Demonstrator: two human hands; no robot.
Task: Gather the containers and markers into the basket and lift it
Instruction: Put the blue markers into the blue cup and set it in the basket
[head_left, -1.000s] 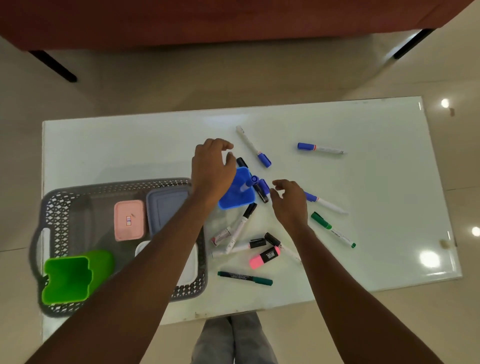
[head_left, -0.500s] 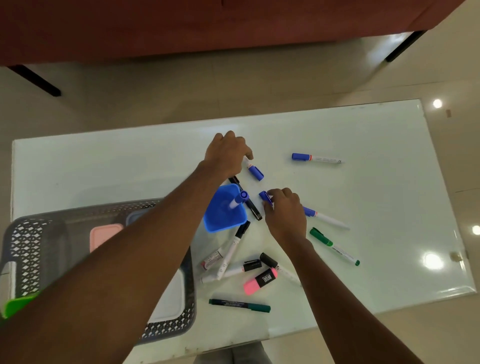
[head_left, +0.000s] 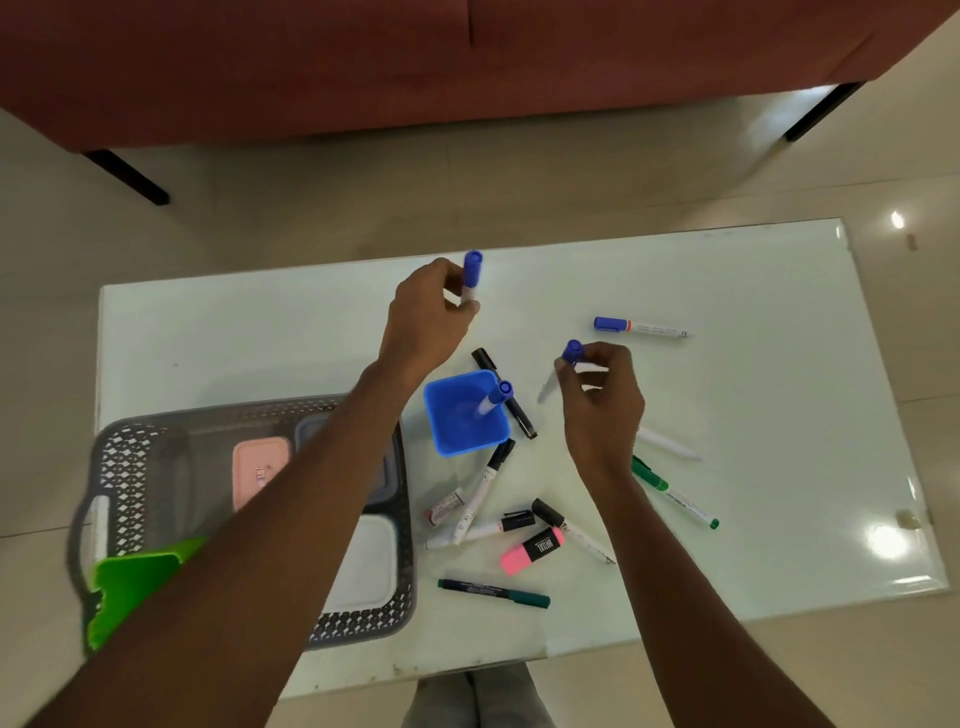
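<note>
Two hands are seen above the white table (head_left: 779, 364); the left hand (head_left: 423, 317), at upper centre, is clamped on one blue-capped marker (head_left: 471, 273) held cap up; the right hand (head_left: 602, 400), right of centre, is closed around a second blue-capped marker (head_left: 573, 353). One blue cup (head_left: 465, 415) stands at centre between the hands, with one blue-capped marker (head_left: 496, 397) propped inside. The grey basket (head_left: 130, 457) is placed at lower left; four containers are counted in it: one pink (head_left: 257, 467), one green (head_left: 135, 582), one white (head_left: 363, 566), one grey-blue, mostly hidden by the forearm. Loose on the table: one blue-capped marker (head_left: 639, 327) at upper right, one green marker (head_left: 675, 493), one pink highlighter (head_left: 532, 551), one dark teal pen (head_left: 493, 592), four black-capped markers.
</note>
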